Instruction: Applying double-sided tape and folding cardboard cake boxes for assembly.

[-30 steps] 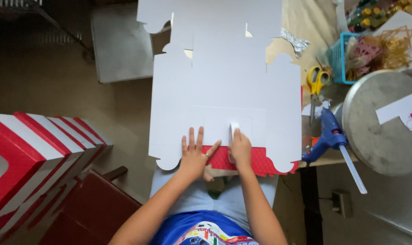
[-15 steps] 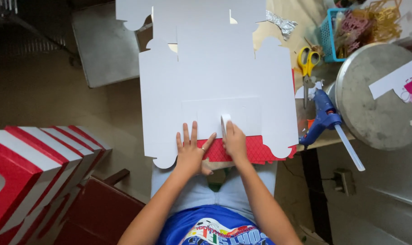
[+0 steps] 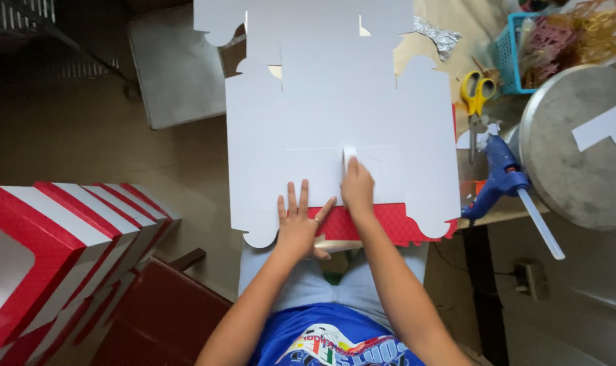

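Observation:
A large flat white die-cut cardboard sheet (image 3: 335,115) lies across a small wooden table in front of me. A red patterned flap (image 3: 382,224) shows along its near edge. My left hand (image 3: 300,224) rests flat on the near edge with its fingers spread, holding nothing. My right hand (image 3: 357,186) presses its fingertips on a small white rectangular piece (image 3: 349,154) in the middle of the sheet. A thin square panel outline surrounds that spot.
A blue glue gun (image 3: 508,179) and yellow-handled scissors (image 3: 477,91) lie right of the sheet. A round metal lid (image 3: 579,156) and a blue basket (image 3: 518,47) of trimmings stand further right. Red-and-white striped boxes (image 3: 64,237) are stacked at the left, on the floor.
Both hands stay in the same place on the sheet. The view has shifted slightly, so everything sits a little further right and lower in the picture.

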